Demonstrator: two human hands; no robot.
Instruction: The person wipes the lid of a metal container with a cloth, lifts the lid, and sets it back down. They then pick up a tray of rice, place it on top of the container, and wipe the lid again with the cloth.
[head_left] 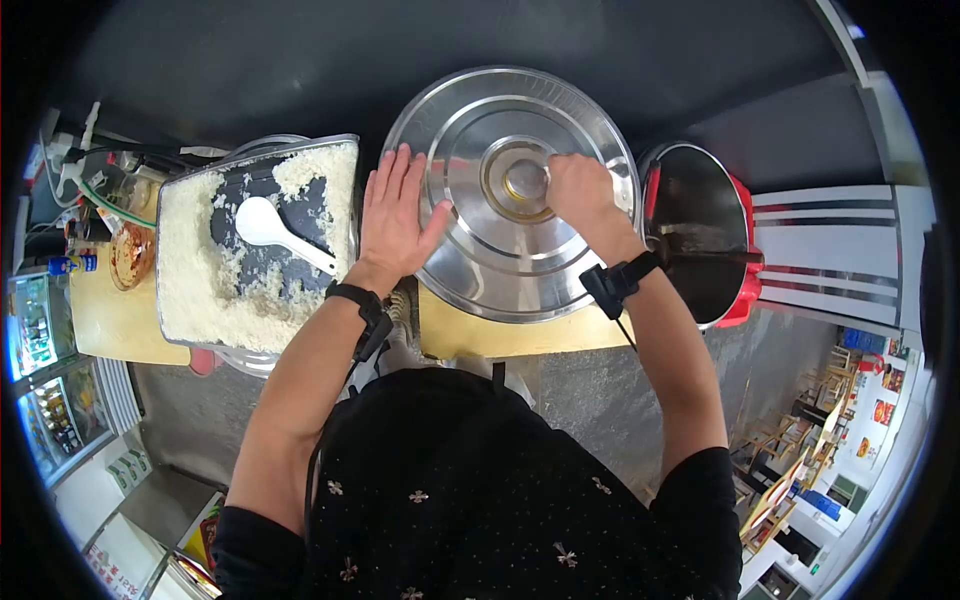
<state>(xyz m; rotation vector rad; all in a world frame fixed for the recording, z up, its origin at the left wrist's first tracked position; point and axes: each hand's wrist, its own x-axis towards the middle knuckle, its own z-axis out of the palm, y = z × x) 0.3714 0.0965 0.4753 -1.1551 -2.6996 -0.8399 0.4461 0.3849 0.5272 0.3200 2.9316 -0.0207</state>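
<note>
A large round steel pot lid point(455, 265) with ringed ridges fills the middle of the view. My left hand point(398, 215) lies flat on its left edge, fingers stretched out and thumb spread to the right. The fingers of my right hand point(582, 195) are curled closed at the right side of the lid's central knob point(522, 180); part of the knob is hidden by them. To the left, a rectangular tray point(352, 150) holds white rice point(185, 270), scraped away in the middle. A white rice paddle point(270, 228) rests in that bare patch.
Right of the lid stands a deep pot point(690, 185) with a red outer body. Yellow board point(500, 338) shows under the lid. At the far left are a reddish-stained bowl point(131, 256), cables and a blue can point(72, 265). A dark wall point(300, 60) rises behind.
</note>
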